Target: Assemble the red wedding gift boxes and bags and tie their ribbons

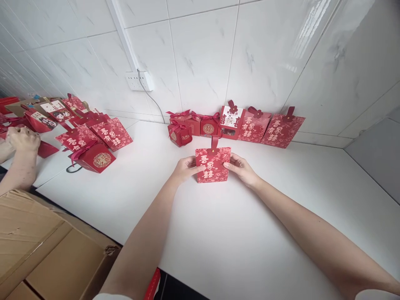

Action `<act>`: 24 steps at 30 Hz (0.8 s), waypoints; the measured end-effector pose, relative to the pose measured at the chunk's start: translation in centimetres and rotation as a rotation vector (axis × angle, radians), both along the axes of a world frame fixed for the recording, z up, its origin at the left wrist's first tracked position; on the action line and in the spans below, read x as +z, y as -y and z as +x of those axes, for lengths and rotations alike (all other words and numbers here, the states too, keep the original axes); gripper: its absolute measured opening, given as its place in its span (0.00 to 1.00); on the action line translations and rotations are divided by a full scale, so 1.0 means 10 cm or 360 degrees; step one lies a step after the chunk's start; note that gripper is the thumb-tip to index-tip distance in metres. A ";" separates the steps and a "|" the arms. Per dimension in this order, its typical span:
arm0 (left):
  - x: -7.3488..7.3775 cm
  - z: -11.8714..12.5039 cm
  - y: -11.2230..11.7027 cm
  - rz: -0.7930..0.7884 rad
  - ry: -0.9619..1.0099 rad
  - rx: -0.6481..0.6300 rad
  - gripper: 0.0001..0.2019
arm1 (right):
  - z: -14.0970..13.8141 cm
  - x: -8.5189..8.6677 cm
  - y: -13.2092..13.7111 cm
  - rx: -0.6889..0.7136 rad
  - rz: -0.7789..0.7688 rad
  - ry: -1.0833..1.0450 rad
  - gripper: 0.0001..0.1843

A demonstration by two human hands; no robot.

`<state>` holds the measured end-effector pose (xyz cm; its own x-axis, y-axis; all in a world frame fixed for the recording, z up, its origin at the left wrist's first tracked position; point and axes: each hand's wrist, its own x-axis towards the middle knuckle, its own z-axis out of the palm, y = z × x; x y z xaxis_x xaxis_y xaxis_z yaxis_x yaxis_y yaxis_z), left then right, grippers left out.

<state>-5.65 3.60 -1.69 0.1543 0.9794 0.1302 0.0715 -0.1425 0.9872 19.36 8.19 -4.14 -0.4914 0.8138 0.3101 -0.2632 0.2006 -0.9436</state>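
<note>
Arms outstretched, converging; left hand [186,168], right hand [240,168] pinching (fingertips inward).

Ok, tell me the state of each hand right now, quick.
Left hand: closed on the left edge of the red gift box.
Right hand: closed on the right edge of the same box.

wall tiles [203,54]: glossy white marbled | socket [139,80]: on wall | table [234,237]: white | cardboard box [46,250]: lower left

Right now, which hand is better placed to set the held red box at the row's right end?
Probably the right hand: it grips the red box on the side toward that end of the row; the left hand would reach across.
</note>
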 end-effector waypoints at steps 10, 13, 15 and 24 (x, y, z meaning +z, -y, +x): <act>0.05 0.03 0.02 -0.0090 0.0041 0.0008 0.23 | 0.00 -0.01 -0.03 -0.0083 -0.0013 -0.0022 0.17; 0.06 0.03 0.03 -0.0089 0.0026 0.0006 0.22 | -0.02 -0.01 0.00 -0.0099 0.0026 -0.0020 0.18; 0.07 0.05 0.03 -0.0088 0.0018 0.0021 0.23 | -0.04 0.00 0.02 -0.0122 0.0052 -0.0016 0.18; 0.30 0.18 0.15 0.0305 0.0289 0.0397 0.17 | -0.14 0.21 0.20 -0.0351 -0.0034 -0.0218 0.12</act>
